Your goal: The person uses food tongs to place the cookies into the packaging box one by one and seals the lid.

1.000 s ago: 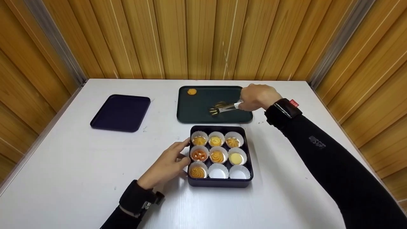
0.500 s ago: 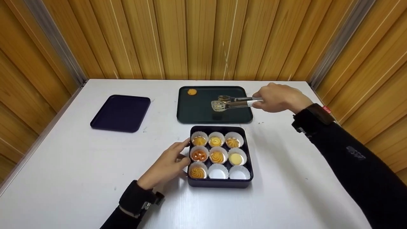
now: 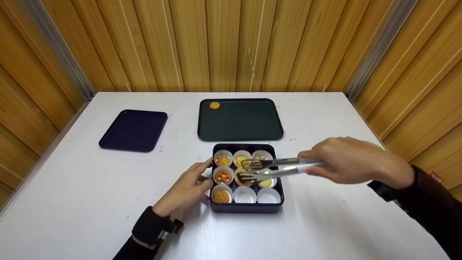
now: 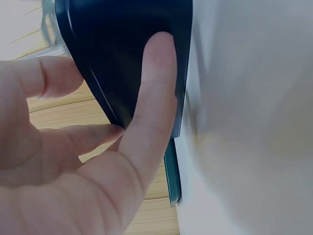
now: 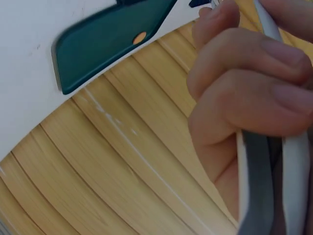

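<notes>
My left hand (image 3: 186,187) rests against the left side of a dark square box (image 3: 247,208), thumb on its wall in the left wrist view. White paper cups fill the box. Cookies show in the back and middle rows and in the front-left cup, including a swirl cookie (image 3: 221,196) and a pretzel (image 3: 223,177). The front-middle cup (image 3: 244,195) and front-right cup (image 3: 268,196) show only white paper. My right hand (image 3: 346,160) grips metal tongs (image 3: 283,172), their heads above the box's middle. Something golden shows at the heads; whether they hold a cookie I cannot tell.
Behind the box lies a dark green tray (image 3: 240,121) with one round cookie (image 3: 214,105) at its back-left corner. A dark purple tray or lid (image 3: 133,130) lies at the back left. Wood-patterned walls enclose the white table (image 3: 173,234).
The right hand has brought the tongs from above the green tray forward over the box. The left hand stays at the box's left side.
</notes>
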A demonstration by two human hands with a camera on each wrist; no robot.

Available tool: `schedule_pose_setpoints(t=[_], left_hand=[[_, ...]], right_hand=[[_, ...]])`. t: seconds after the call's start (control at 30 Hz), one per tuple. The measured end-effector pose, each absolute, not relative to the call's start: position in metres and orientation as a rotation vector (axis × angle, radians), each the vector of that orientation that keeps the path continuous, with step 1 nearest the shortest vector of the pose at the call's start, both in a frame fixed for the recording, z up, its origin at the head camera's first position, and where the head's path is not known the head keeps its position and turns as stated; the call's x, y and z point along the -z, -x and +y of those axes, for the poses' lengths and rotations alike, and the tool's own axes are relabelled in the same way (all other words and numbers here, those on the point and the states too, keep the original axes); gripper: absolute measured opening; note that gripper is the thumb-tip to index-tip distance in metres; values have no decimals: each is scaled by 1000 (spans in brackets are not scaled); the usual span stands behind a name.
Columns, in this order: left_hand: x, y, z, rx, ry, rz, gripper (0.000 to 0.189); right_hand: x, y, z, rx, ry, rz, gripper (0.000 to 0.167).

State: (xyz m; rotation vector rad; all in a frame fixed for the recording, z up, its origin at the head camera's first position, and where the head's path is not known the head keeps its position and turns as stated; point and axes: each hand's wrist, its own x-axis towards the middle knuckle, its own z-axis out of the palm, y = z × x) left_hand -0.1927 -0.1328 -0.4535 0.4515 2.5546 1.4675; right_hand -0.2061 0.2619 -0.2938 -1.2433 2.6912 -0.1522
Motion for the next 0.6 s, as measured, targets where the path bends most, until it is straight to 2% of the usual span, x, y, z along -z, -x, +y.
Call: schedule_pose_setpoints(t=[0.23,0.6], left_hand=[[452,192,-133,-1494,-435,2539,70],[451,191,-132,-1488,-443,2547,71]], right_hand=[[311,187,264,111,1317,2684,3],[323,183,254,52,1255,2709,8]])
